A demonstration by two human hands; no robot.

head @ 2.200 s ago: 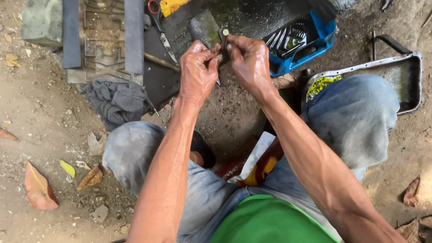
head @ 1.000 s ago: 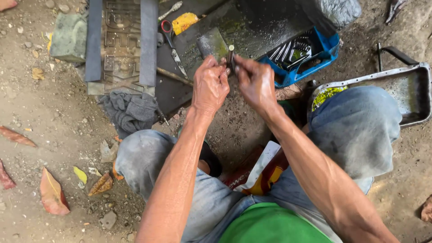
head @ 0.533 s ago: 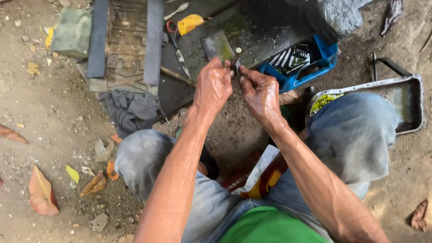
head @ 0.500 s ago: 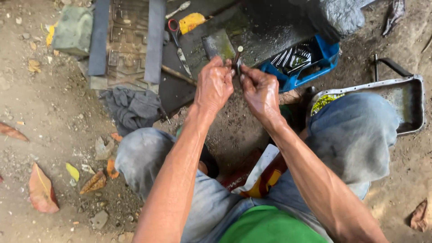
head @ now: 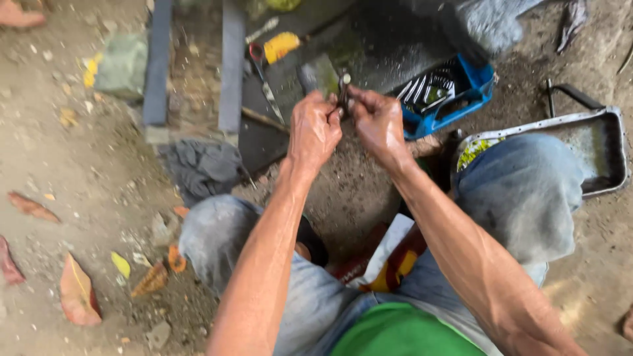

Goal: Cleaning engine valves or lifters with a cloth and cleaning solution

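Ground: bare packed dirt (head: 79, 165), strewn with dry leaves (head: 78, 293) and small stones (outdoor spot, no walls seen). Small dark metal part (head: 343, 84): held above the ground between both hands, in front of the knees. Left hand (head: 314, 128): fingers pinched together on the part. Right hand (head: 379, 122): fingers closed on the same part. Blue tool tray (head: 478, 89): set on the dirt just beyond the hands. Metal pan (head: 603, 142): beside the right knee. Grey rag (head: 198, 168): crumpled, left of the hands.
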